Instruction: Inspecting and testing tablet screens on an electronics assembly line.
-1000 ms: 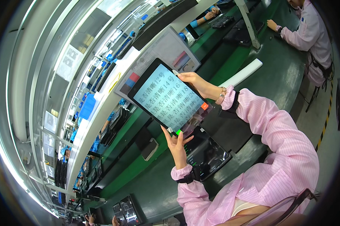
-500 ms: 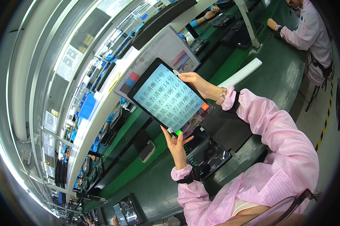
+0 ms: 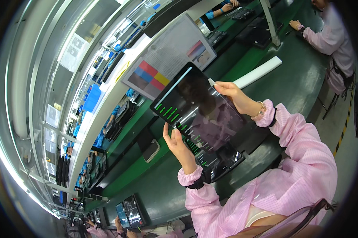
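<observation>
A black tablet (image 3: 195, 101) is held up and tilted over the bench. Its screen is mostly dark, with rows of small green text along one side and a pale bar at the far edge; reflections cover the rest. My left hand (image 3: 180, 147) grips its lower left edge, thumb on the front. On the opposite edge my right hand (image 3: 239, 98) is closed, with a white cover on a fingertip. Below, partly hidden by the held one, a second dark tablet (image 3: 226, 162) lies on the bench, also showing green lines.
The green workbench (image 3: 163, 208) curves around me. A printed sheet (image 3: 167, 51) stands on a board behind the tablet. Beyond are a white tube-like bar (image 3: 262, 71), a dark device with a pale edge (image 3: 149, 147) and two tablets (image 3: 129, 212) at lower left. A co-worker in pink (image 3: 330, 37) sits at upper right.
The screen has gone from large black characters on a pale background to mostly dark with green text. Both hands have shifted the tablet to the right, and my left fingers have drawn in.
</observation>
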Available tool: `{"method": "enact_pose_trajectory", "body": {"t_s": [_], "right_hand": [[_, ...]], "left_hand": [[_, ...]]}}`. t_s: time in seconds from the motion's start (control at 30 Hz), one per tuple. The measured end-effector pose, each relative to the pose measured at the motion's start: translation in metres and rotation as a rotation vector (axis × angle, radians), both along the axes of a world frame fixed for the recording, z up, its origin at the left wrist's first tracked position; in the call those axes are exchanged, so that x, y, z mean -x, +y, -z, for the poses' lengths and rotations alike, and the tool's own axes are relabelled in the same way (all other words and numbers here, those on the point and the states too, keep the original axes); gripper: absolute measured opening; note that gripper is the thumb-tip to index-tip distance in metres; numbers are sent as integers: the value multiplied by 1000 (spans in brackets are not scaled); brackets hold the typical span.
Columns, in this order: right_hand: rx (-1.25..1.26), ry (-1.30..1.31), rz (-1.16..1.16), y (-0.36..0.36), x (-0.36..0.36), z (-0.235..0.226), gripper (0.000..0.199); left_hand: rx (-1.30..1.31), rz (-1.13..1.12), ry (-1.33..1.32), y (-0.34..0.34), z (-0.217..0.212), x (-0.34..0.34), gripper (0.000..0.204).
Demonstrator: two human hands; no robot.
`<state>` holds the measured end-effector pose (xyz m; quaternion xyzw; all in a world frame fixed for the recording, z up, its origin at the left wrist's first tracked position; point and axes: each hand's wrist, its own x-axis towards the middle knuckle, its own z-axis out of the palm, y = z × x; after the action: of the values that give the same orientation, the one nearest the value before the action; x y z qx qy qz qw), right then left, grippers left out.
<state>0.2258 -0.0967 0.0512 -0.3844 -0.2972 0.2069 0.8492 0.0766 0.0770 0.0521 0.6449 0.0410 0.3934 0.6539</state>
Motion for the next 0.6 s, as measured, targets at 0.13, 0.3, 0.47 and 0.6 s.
{"method": "enact_pose_trajectory", "body": {"t_s": [0.13,0.3,0.47,0.6], "right_hand": [[19,-2,-29,-7,15,8,25],[-4,25,-29,-27,29,4,25],[-63,-3,-2,-45,49,-18,24],[-3,-65,69,-52,51,-15,23]], "left_hand": [[64,-98,35,-21,-13,11,46],[126,-50,-3,-28,8,21,53],[20,100,38,-57,36,70,80],[-84,105,110,-70,52,86,84]]}}
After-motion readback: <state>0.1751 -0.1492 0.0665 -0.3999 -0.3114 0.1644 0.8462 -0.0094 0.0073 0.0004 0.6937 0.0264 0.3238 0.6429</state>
